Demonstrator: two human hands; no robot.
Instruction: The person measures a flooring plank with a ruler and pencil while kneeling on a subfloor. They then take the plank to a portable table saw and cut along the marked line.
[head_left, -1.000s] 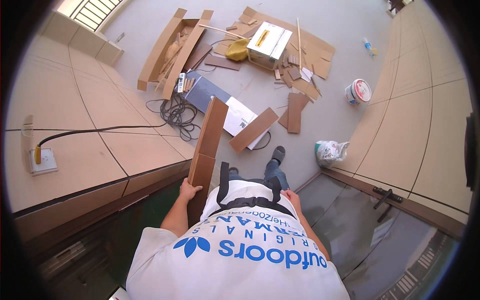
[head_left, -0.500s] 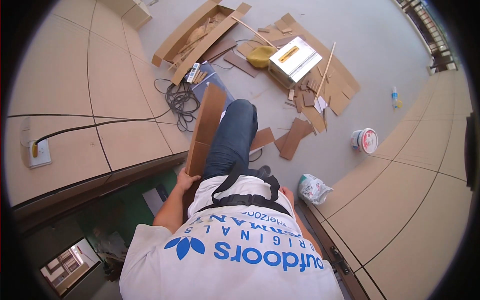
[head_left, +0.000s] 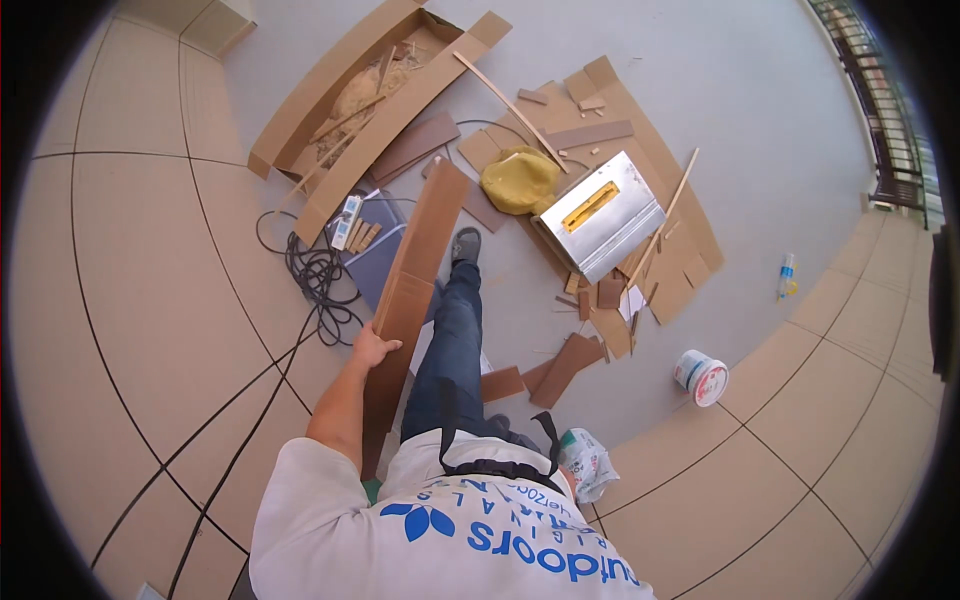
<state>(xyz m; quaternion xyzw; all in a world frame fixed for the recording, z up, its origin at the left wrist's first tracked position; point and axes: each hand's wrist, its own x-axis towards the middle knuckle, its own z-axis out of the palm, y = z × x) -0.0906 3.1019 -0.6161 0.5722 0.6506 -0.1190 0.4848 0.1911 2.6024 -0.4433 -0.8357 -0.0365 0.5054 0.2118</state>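
My left hand (head_left: 375, 348) grips a stack of long brown wooden planks (head_left: 420, 245), held upright along my left side and reaching forward past my hip. My right hand is hidden behind my body and shirt. My left leg (head_left: 450, 340) in jeans is stretched forward beside the planks, its shoe (head_left: 466, 246) on the grey floor near a dark blue panel (head_left: 374, 277).
Ahead lie an open cardboard box (head_left: 290, 125), a silver machine (head_left: 625, 215), a yellow bag (head_left: 520, 180), wood offcuts (head_left: 565, 370) and coiled black cable (head_left: 315, 285). A white bucket (head_left: 700, 378), plastic sack (head_left: 590, 465) and bottle (head_left: 786, 275) are at right; tiled walls flank me.
I have moved forward out of the doorway, nearer the cardboard and machine, with my left leg stepping forward. The planks travel with my left hand; my right hand has dropped out of sight.
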